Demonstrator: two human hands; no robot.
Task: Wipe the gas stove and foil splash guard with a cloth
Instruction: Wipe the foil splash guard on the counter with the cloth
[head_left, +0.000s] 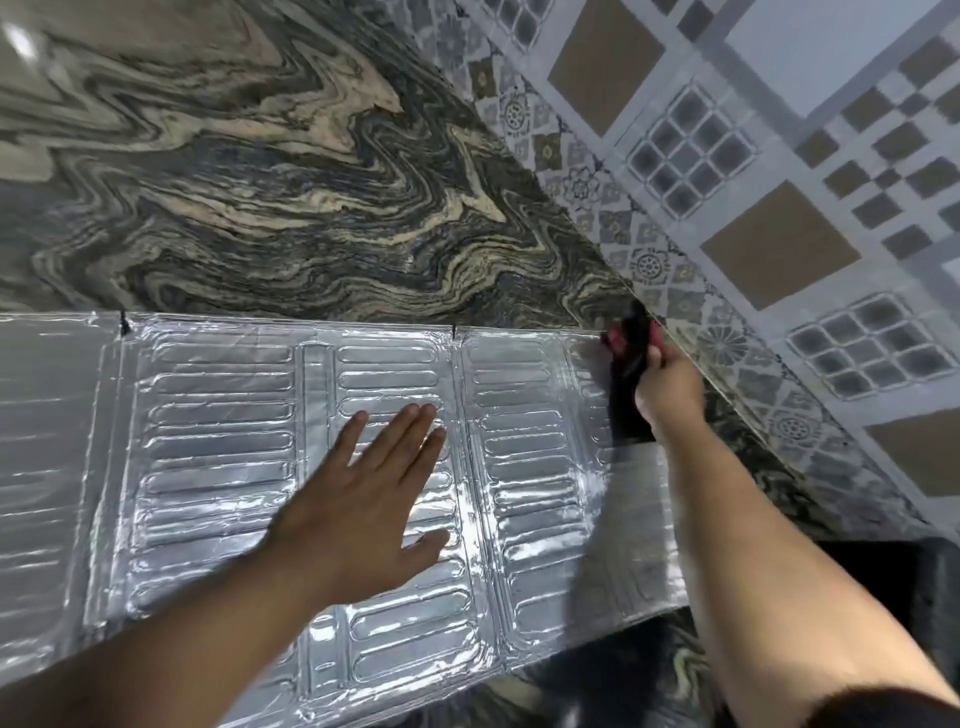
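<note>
**Wiping the Foil Guard: Upper Right Corner**

The guard (322, 467) stands against the marble wall (260, 182), folded into embossed panels. The left hand (363, 499) lies flat on the middle panel, fingers spread and apart, gripping nothing; it braces the sheet. The right hand (667, 389) is closed on the cloth (631, 364), a dark cloth with a pink part showing at its top. The cloth presses on the upper right corner of the guard, where the guard's top edge meets the corner between the marble wall and the tiled wall (779, 208).

Handling, as a judgement:
- The guard is thin foil: light, springy, easily dented or creased. Its ridges may catch a dragged cloth.
- Support it with a flat palm, as the left hand does. Do not pinch an edge; the folds between panels are the likely weak lines.
- The cloth is soft and limp. Hold it bunched in the fist, with a pad of fabric toward the foil.
- Firm pressure without backing could push the panel over or buckle it.

The stove is not in view. No containers appear; only a dark area shows at the lower right, too unclear to identify.
</note>
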